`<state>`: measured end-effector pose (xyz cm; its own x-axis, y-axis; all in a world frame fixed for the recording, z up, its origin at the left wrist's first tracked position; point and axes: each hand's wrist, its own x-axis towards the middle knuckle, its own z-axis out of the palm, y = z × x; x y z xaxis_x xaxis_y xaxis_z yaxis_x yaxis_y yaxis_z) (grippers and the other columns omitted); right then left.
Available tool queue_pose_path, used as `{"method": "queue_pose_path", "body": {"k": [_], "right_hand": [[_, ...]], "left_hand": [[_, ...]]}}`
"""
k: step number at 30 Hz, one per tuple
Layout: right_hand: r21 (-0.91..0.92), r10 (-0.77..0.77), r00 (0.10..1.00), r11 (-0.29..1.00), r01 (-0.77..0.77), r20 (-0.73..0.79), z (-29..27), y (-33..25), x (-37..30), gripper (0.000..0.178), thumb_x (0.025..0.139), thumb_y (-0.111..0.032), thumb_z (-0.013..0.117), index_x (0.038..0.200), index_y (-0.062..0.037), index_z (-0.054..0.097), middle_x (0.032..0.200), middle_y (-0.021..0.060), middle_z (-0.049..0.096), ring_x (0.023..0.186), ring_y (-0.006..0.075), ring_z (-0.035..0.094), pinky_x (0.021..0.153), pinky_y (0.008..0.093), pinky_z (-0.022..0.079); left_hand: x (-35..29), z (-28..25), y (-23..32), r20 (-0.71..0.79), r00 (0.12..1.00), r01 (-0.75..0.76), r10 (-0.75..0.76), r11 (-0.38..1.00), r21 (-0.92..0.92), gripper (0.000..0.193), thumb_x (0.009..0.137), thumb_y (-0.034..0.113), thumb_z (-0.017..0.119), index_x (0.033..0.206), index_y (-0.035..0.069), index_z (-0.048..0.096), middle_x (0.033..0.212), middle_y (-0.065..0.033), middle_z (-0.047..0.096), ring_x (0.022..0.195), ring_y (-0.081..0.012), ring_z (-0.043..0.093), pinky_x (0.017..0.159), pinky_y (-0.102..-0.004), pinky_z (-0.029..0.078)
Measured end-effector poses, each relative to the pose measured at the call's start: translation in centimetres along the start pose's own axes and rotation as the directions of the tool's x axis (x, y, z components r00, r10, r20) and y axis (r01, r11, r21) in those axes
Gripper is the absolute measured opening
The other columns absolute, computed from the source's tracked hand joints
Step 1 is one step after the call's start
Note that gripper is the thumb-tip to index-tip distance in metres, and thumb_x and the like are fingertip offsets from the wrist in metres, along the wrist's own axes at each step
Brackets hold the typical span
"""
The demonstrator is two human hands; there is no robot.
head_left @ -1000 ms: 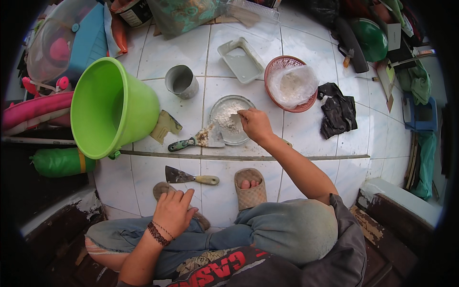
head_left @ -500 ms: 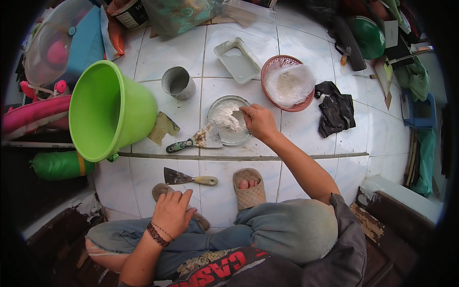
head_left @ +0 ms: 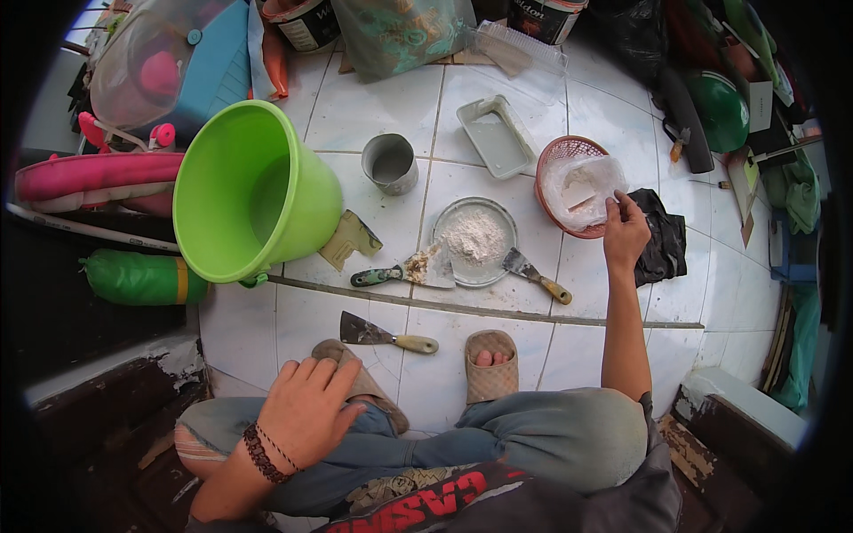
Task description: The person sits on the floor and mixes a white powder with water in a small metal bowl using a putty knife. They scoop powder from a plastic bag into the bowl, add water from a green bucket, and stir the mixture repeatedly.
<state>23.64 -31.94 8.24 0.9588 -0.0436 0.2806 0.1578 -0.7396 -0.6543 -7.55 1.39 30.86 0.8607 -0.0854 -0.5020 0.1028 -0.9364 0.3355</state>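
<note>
My right hand (head_left: 627, 233) pinches the near right edge of a clear plastic bag (head_left: 606, 174) of white powder. The bag sits in a reddish woven basket (head_left: 544, 188). My left hand (head_left: 306, 404) hangs loosely over my left leg, fingers stretched out and holding nothing. A heap of white powder (head_left: 477, 236) lies in a round shallow dish (head_left: 481, 276) at the middle. One putty knife (head_left: 536, 274) leans on the dish's right rim. A wide scraper (head_left: 426, 269) with a smeared blade touches its left side. Another wooden-handled putty knife (head_left: 387, 335) lies by my feet.
A large green bucket (head_left: 293, 191) stands left, beside a torn cardboard piece (head_left: 350, 240). Beyond the dish are a grey cup (head_left: 390, 165) and a rectangular plastic tub (head_left: 498, 138). A crumpled black bag (head_left: 662, 238) lies right of the basket. A raised tile edge (head_left: 480, 310) crosses the floor.
My right hand has moved from the dish to the bag in the basket and taken its edge. The putty knife now rests on the dish rim. The view has shifted; my left hand stays near my leg.
</note>
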Motion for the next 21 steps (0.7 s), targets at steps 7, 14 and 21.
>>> {"method": "queue_pose_path", "body": {"k": [7, 14, 21], "right_hand": [[0.247, 0.025, 0.985, 0.967, -0.068, 0.173, 1.8, -7.0, -0.2, 0.037, 0.091, -0.029, 0.071, 0.072, 0.0025, 0.065, 0.059, 0.0028, 0.061, 0.054, 0.0075, 0.05, 0.053, 0.027, 0.042], [-0.15, 0.459, 0.623, 0.862, -0.483, 0.633, 1.7, -4.3, -4.6, 0.043, 0.095, -0.037, 0.063, 0.093, 0.0058, 0.068, 0.075, 0.0103, 0.066, 0.059, 0.019, 0.058, 0.061, 0.0344, 0.05], [0.371, 0.567, 0.464, 0.28, -0.885, 0.68, 2.4, 3.4, -4.1, 0.035, 0.098, -0.031, 0.061, 0.111, 0.0018, 0.058, 0.093, 0.0092, 0.064, 0.079, 0.0166, 0.059, 0.068, 0.0289, 0.05]], "left_hand": [[0.5, -5.9, -4.8, 0.032, 0.999, -0.009, 0.006, 0.994, 0.109, 0.05, 0.082, 0.026, 0.072, 0.124, 0.004, 0.055, 0.1, -0.0139, 0.06, 0.093, -0.0333, 0.057, 0.086, -0.0416, 0.043], [4.8, -3.8, -5.3, 0.095, 0.965, -0.242, 0.244, 0.97, -0.039, 0.051, 0.084, 0.027, 0.071, 0.126, 0.004, 0.054, 0.102, -0.0136, 0.061, 0.096, -0.0319, 0.058, 0.086, -0.0413, 0.044], [6.1, -3.9, -6.1, 0.039, 0.96, -0.275, 0.276, 0.961, -0.034, 0.049, 0.087, 0.029, 0.068, 0.126, 0.003, 0.053, 0.105, -0.0132, 0.062, 0.099, -0.0303, 0.059, 0.088, -0.0397, 0.044]]}}
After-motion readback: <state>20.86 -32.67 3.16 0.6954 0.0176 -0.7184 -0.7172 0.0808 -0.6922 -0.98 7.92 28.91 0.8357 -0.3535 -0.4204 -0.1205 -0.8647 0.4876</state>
